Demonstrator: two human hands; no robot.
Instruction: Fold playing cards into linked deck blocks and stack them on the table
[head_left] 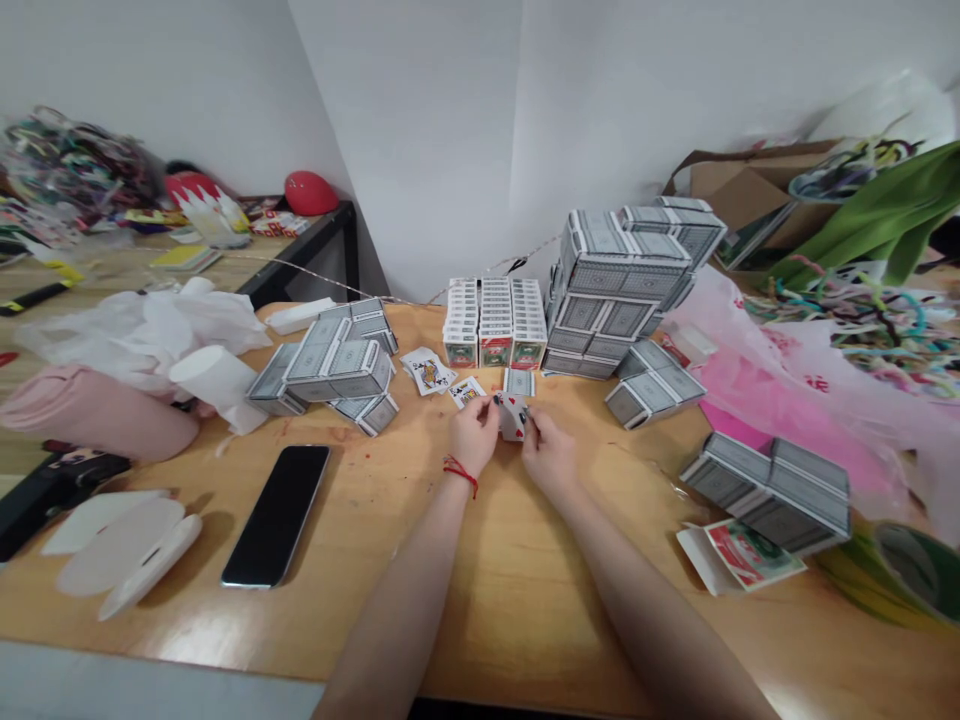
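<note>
Both hands meet over the middle of the wooden table (517, 580). My left hand (474, 436), with a red string at the wrist, and my right hand (550, 452) are closed on a small stack of playing cards (513, 415), red pips showing on the top card. Just beyond the hands lie loose face-up cards (428, 372), one more card (468, 391) and a single card pack (519, 382). Behind these stand three rows of upright card packs (494, 320).
Grey wrapped card bricks are stacked at the back right (626, 280), lie at the left (337, 365) and at the right (772, 490). A black phone (277, 515) lies left of my arms. An opened red-printed card box (742, 555), pink plastic bags (795, 400) and white wrappers (150, 330) surround the work area.
</note>
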